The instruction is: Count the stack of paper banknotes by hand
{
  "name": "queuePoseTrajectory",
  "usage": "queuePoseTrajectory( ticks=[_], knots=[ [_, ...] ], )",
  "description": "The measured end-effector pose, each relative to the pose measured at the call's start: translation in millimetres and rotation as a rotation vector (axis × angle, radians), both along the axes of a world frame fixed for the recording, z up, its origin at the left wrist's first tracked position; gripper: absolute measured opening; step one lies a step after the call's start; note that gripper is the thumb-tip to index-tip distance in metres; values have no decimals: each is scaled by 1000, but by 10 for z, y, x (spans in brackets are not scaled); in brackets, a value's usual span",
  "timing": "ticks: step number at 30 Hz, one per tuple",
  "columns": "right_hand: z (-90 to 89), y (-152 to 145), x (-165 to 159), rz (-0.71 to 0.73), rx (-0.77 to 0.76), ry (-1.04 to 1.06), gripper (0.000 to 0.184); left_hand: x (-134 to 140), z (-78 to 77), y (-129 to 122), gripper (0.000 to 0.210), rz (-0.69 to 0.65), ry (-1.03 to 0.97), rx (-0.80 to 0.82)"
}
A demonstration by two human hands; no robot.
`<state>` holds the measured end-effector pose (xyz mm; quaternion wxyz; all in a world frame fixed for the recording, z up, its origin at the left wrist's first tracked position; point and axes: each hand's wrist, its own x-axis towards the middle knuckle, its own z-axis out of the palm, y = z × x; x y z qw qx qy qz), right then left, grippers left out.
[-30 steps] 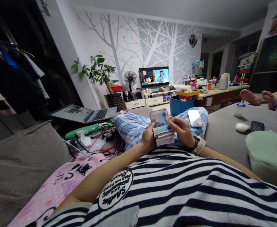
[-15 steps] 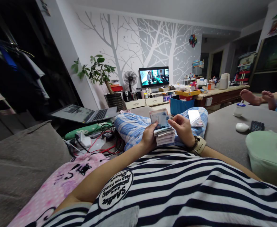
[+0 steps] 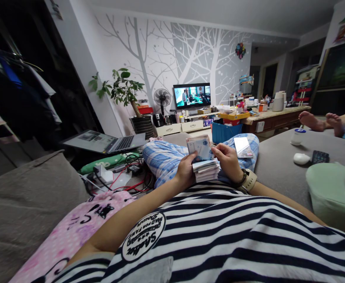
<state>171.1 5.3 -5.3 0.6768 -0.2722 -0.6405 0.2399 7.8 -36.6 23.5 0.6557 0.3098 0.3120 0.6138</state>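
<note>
My left hand (image 3: 186, 169) is closed around the left side of a thick stack of small printed papers (image 3: 199, 150), its thumb lying across the front. The upright part shows pale blue and pinkish print. Below it, a layered bundle of pale paper edges (image 3: 206, 171) hangs toward my lap; whether both parts are joined cannot be seen. My right hand (image 3: 227, 158) is closed in a pinch at the stack's right edge, on a top paper. A bracelet and a light watch (image 3: 250, 181) circle my right wrist.
A phone (image 3: 243, 147) lies on my right knee. An open laptop (image 3: 107, 142) stands left, above tangled cables (image 3: 137, 179). To the right are a white mouse (image 3: 301, 158), a black keypad (image 3: 320, 157), a lidded cup (image 3: 298, 136), a green neck pillow (image 3: 325, 188) and another person's feet (image 3: 313, 120).
My right hand has shifted slightly right and up at the stack's edge. The front printed paper looks a little different and more upright. My left hand keeps its hold.
</note>
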Motion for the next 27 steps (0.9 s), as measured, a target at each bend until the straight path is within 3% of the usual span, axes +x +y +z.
queuePoseTrajectory(
  ticks=[7, 13, 20, 27],
  knots=[
    [29, -61, -14, 28, 49, 7, 64, 52, 72, -37, 41, -96, -96, -85],
    [24, -95, -20, 72, 82, -1, 61, 28, 94, -63, 45, -123, -56, -42],
    [26, -114, -9, 118, 78, -14, 56, 44, 137, -92, 40, -47, -70, -101],
    [42, -133, -6, 145, 79, -15, 56, 9, 85, -61, 37, -3, -54, -102]
  ],
)
